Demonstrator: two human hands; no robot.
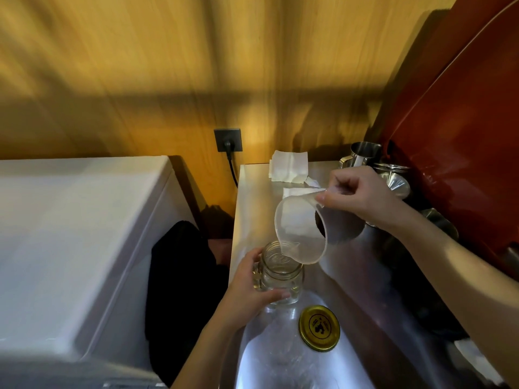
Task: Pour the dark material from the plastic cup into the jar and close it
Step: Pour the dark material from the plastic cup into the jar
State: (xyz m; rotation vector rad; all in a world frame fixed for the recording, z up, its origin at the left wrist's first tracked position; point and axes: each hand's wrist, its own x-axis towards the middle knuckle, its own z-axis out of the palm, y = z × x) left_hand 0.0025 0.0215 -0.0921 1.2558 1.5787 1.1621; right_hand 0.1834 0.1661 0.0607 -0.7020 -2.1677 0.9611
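Warm, dim light; wall [140,66] streaked with motion blur and broad soft shadows. Hard glare on the worktop [280,360] just below the lid [319,327]. Wide-angle bending at frame edges. Right of the lid, dark and murky.

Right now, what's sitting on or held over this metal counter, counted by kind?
Glass jar: 1
Plastic cup: 1
Yellow lid: 1
White paper pieces: at least 2; the exact count is unclear
Metal vessels by the red panel: at least 2, partly hidden
Total: at least 7
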